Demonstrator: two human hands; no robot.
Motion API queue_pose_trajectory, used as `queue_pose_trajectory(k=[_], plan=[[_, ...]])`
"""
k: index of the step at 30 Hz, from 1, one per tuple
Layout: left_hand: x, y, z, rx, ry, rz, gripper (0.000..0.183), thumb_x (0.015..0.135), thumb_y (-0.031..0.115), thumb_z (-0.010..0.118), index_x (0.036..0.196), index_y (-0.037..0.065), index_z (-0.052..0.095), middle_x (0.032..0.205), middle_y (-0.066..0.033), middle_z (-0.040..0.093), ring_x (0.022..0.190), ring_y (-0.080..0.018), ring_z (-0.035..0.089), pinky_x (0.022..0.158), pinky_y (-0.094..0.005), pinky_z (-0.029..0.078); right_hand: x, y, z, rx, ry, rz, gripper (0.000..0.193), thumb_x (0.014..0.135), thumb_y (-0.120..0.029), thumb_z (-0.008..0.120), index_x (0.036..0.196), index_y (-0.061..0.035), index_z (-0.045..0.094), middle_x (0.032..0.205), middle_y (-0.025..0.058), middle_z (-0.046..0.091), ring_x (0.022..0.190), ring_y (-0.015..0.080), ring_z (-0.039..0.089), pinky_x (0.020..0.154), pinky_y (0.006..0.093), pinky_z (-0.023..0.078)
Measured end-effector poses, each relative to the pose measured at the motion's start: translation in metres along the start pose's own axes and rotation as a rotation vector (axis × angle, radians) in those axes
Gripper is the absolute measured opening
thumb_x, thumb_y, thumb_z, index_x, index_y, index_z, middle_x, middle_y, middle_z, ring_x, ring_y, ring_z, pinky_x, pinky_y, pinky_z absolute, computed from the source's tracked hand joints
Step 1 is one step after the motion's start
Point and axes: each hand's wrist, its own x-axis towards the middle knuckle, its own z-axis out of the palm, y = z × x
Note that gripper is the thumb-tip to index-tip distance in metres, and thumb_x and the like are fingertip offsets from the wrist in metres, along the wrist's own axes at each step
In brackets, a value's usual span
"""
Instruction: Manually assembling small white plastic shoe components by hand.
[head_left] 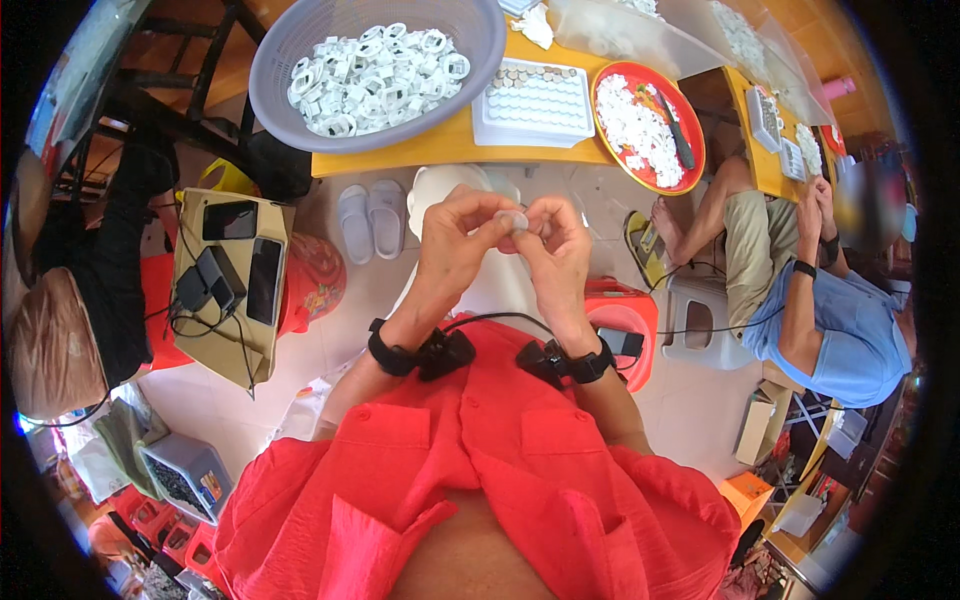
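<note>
A small round whitish piece [515,220] is pinched between the fingertips of both hands, above the floor in front of the table. My left hand [460,235] grips it from one side and my right hand [556,245] from the other. The fingers cover part of the piece, so its exact kind cannot be told. Beyond the hands, a grey basket [262,95] holds a heap of white plastic parts [375,80]. A white tray [530,135] has rows of hollows, with small round pieces along its far rows.
A red plate [690,180] with small white bits and a black-handled tool [680,135] overhangs the yellow table [420,150]. To the left, phones and cables lie on a cardboard box [235,345]. Slippers [370,222] lie below. A person in blue [840,320] works at right.
</note>
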Motion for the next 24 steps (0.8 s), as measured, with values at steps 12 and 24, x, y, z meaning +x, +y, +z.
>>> queue_pose_trajectory(k=[12, 24], plan=[[0.003, 0.007, -0.002, 0.184, -0.082, 0.041, 0.027, 0.072, -0.005, 0.058, 0.098, -0.001, 0.06, 0.091, -0.0084, 0.055, 0.076, -0.0154, 0.06, 0.065, -0.0253, 0.05, 0.002, -0.018, -0.006, 0.08, 0.062, 0.115, 0.013, 0.078, 0.004, 0.055, 0.09, 0.001, 0.055, 0.074, 0.0046, 0.058, 0.061, 0.0086, 0.057, 0.057, 0.0204, 0.049], [0.008, 0.009, -0.009, 0.847, -0.131, 0.422, 0.03, 0.067, -0.002, 0.058, 0.097, 0.002, 0.058, 0.072, -0.0114, 0.059, 0.063, -0.0209, 0.061, 0.058, -0.0278, 0.05, 0.007, -0.021, -0.002, -0.442, 0.104, -0.05, 0.015, 0.071, 0.003, 0.059, 0.084, 0.001, 0.064, 0.07, 0.0032, 0.054, 0.059, 0.0075, 0.053, 0.054, 0.0203, 0.044]])
